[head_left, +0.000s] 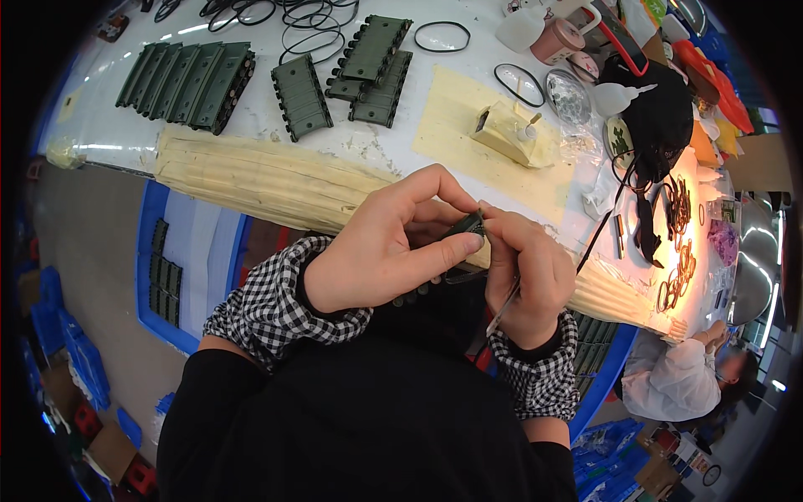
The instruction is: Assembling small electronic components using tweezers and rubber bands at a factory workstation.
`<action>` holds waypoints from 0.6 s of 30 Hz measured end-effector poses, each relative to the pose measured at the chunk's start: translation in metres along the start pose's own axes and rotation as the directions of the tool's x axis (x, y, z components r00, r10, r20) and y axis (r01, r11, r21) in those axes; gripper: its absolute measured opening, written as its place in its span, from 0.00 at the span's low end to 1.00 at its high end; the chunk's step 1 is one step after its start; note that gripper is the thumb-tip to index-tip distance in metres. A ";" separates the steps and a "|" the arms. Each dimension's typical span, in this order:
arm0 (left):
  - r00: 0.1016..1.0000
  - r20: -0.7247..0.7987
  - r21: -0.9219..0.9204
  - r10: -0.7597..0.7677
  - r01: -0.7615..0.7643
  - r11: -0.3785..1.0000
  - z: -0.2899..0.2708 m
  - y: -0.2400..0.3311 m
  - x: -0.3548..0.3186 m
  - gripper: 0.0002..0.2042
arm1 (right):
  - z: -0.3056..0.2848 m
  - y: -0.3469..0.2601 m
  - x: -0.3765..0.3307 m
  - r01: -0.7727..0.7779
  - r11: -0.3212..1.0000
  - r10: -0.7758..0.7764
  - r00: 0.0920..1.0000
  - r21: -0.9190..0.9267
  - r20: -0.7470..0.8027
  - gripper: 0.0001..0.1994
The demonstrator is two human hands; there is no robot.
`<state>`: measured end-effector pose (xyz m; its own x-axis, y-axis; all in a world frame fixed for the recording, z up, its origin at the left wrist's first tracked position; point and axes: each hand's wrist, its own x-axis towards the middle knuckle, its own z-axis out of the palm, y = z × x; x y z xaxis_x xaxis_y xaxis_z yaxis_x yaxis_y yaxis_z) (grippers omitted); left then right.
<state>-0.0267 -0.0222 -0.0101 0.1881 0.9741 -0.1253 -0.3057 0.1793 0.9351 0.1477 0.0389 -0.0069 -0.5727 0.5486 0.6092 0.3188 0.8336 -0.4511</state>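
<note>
Just off the table's front edge, my left hand [389,251] is closed around a small dark green piece [470,223], thumb on its near side. The fingertips of my right hand [533,268] meet the right end of this piece, and whatever they pinch there is hidden. A thin metal tool [503,308] sticks out below the right hand's curled fingers; its tip is hidden, so its kind is unclear. Past my hands on the table lie dark green ribbed panels: a row [186,84] at left, a single panel [301,96], and a small stack [374,52].
Padded tape [268,177] covers the table edge. A tape-covered block [514,134] stands beyond my right hand. Black loops [442,36], squeeze bottles [615,98] and a black bag [657,109] lie around. Blue trays [150,243] hold more green panels. Another person [673,381] sits at right.
</note>
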 end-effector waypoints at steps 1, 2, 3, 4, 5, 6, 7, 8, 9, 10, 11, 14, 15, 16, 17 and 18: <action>1.000 0.003 -0.024 -0.015 0.015 1.000 0.000 -0.001 0.000 0.10 | -0.001 0.000 0.000 0.008 1.000 -0.008 1.000 -0.010 0.000 0.08; 1.000 0.008 -0.049 -0.031 0.031 0.998 0.000 -0.001 0.000 0.10 | -0.001 0.000 -0.001 0.017 1.000 -0.017 1.000 -0.019 0.001 0.08; 0.999 0.013 -0.073 -0.044 0.045 0.996 0.000 -0.001 0.000 0.10 | -0.001 0.000 -0.001 0.020 1.000 -0.021 1.000 -0.015 -0.013 0.08; 0.999 0.011 -0.081 -0.037 0.038 0.996 0.000 -0.001 0.000 0.10 | 0.000 0.002 -0.002 0.024 1.000 -0.024 0.999 -0.011 -0.026 0.08; 1.000 0.010 -0.088 -0.030 0.031 0.996 0.001 -0.002 0.000 0.09 | 0.000 0.002 -0.002 0.027 1.000 -0.027 0.999 -0.007 -0.040 0.08; 1.000 0.007 -0.095 -0.023 0.023 0.995 0.002 -0.002 0.000 0.09 | 0.000 0.002 -0.003 0.026 1.000 -0.027 0.999 -0.007 -0.044 0.08; 1.000 0.002 -0.092 -0.026 0.027 0.995 0.002 -0.003 0.000 0.10 | 0.000 0.002 -0.003 0.025 1.000 -0.026 0.998 -0.008 -0.049 0.08; 1.000 -0.003 -0.088 -0.030 0.030 0.996 0.002 -0.004 0.000 0.10 | 0.000 0.001 -0.004 0.024 1.000 -0.025 0.998 -0.008 -0.053 0.08; 0.999 -0.007 -0.084 -0.033 0.033 0.996 0.003 -0.005 0.001 0.10 | -0.002 -0.001 -0.004 0.003 1.000 -0.004 0.999 -0.021 -0.038 0.08; 0.999 -0.017 -0.096 -0.029 0.027 0.995 0.003 -0.004 0.001 0.11 | -0.004 -0.004 -0.004 -0.019 0.999 0.018 1.000 -0.034 -0.023 0.08; 0.999 -0.026 -0.107 -0.025 0.022 0.994 0.004 -0.004 0.001 0.13 | -0.005 -0.006 -0.004 -0.040 0.998 0.039 0.999 -0.047 -0.009 0.09; 0.998 -0.065 -0.107 0.004 -0.011 0.994 0.008 0.003 0.000 0.16 | -0.001 -0.006 -0.004 -0.064 0.998 0.064 0.998 0.002 -0.027 0.08; 0.997 -0.078 -0.099 0.017 -0.024 0.995 0.009 0.006 0.000 0.17 | 0.001 -0.006 -0.005 -0.075 0.997 0.076 0.996 0.017 -0.053 0.08; 0.995 -0.081 -0.082 0.064 -0.070 0.994 0.010 0.003 0.001 0.17 | 0.003 -0.006 -0.006 -0.085 0.996 0.087 0.993 0.032 -0.078 0.08; 0.990 -0.084 -0.065 0.111 -0.116 0.991 0.011 -0.003 0.003 0.17 | 0.004 -0.007 -0.006 -0.095 0.994 0.100 0.990 0.048 -0.104 0.08; 0.984 -0.086 -0.048 0.157 -0.161 0.986 0.011 -0.008 0.004 0.17 | 0.004 -0.008 -0.005 -0.124 0.990 0.131 0.986 0.068 -0.108 0.09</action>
<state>-0.0134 -0.0209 -0.0145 0.0567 0.9984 -0.0051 -0.3761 0.0261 0.9262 0.1455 0.0295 -0.0090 -0.4415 0.6566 0.6116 0.3350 0.7529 -0.5665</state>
